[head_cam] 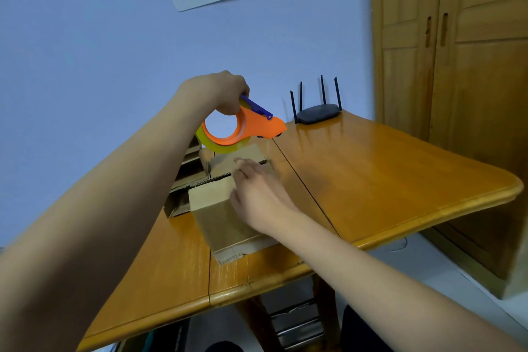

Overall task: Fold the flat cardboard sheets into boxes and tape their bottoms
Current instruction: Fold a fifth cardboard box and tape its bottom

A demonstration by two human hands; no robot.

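Note:
A folded brown cardboard box (217,208) stands on the wooden table (371,174), its closed flaps facing up. My right hand (257,191) lies flat on those flaps, fingers spread, pressing along the seam. My left hand (225,91) is raised above the box's far end and grips an orange tape dispenser (251,126) with a blue blade arm and a roll of yellowish clear tape. The dispenser hovers just over the far flap. Whether tape runs from it to the box I cannot tell.
More folded cardboard boxes (185,177) sit behind and left of the box, partly hidden by my left arm. A black router (317,113) with several antennas stands at the table's far edge. A wooden wardrobe (457,37) is at the right; stacked cardboard (294,323) lies under the table.

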